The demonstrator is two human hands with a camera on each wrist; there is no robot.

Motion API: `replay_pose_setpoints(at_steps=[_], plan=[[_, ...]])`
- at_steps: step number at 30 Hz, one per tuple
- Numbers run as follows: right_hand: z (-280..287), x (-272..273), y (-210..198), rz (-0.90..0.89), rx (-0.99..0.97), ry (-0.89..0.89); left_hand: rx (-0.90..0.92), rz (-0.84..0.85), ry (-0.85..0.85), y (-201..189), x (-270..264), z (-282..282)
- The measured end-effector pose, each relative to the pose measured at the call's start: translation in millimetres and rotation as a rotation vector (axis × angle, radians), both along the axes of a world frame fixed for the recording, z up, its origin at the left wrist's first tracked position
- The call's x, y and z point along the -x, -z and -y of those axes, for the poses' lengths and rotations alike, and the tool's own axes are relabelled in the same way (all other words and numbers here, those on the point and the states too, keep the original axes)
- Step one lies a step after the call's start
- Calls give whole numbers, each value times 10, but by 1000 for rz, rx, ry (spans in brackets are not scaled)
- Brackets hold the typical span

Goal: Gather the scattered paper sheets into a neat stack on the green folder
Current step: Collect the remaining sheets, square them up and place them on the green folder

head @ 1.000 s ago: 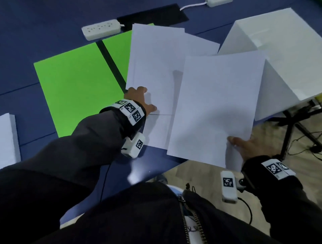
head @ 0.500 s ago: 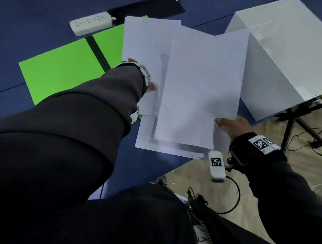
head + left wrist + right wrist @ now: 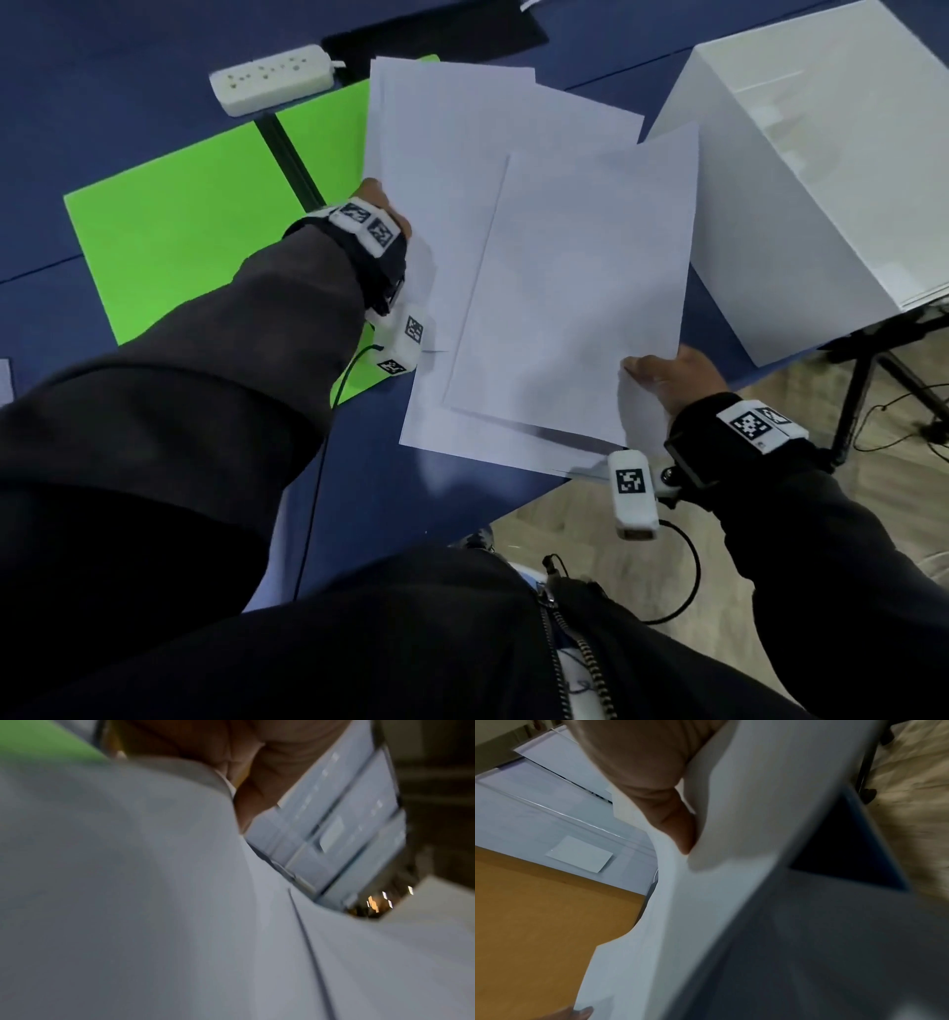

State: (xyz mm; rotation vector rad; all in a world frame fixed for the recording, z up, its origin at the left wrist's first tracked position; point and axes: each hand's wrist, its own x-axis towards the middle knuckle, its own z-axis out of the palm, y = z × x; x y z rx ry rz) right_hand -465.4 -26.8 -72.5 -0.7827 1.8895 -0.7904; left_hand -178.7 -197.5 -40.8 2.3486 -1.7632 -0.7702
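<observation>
The open green folder [image 3: 195,231] lies on the blue table, its right half under a loose pile of white sheets [image 3: 447,128]. My left hand [image 3: 377,198] grips the pile's left edge, with the fingers hidden by the paper. In the left wrist view the palm sits over the paper [image 3: 128,882] beside a corner of the folder [image 3: 38,742]. My right hand [image 3: 662,372] pinches the near right corner of the top sheet [image 3: 575,288], which is raised over the pile. The right wrist view shows the thumb [image 3: 654,780] pressed on that sheet [image 3: 731,862].
A white power strip [image 3: 272,77] and a black pad [image 3: 436,36] lie behind the folder. A large white box [image 3: 821,180] stands right of the sheets. Tripod legs [image 3: 862,390] stand on the floor past the table edge. Another white sheet [image 3: 4,380] shows at far left.
My right hand has carried the top sheet left, over the pile. My left hand has shifted from pressing on the sheets to holding their left edge.
</observation>
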Motion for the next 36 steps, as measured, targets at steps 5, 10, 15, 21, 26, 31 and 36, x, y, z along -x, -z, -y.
replay_pose_setpoints(at_steps=[5, 10, 15, 21, 26, 31, 36], plan=[[-2, -68, -23, 106, 70, 46, 62, -159, -58, -70, -414, -161], [-7, -32, -42, 15, 7, 39, 139, -300, -170, -39, -943, -480], [-90, 5, -44, -5, 15, 18, 120, -599, -365, 128, -1561, -804], [-184, -64, -26, 85, 44, -36, 195, -920, -529, 197, -1933, -1228], [-234, -300, -36, 143, 72, -82, 145, -1073, -460, 168, -1724, -1449], [-324, -495, 33, 133, 76, -90, 63, -957, -385, 255, -1379, -1446], [-438, -501, -19, 286, 137, -34, 52, -693, -300, 71, -1422, -1419]])
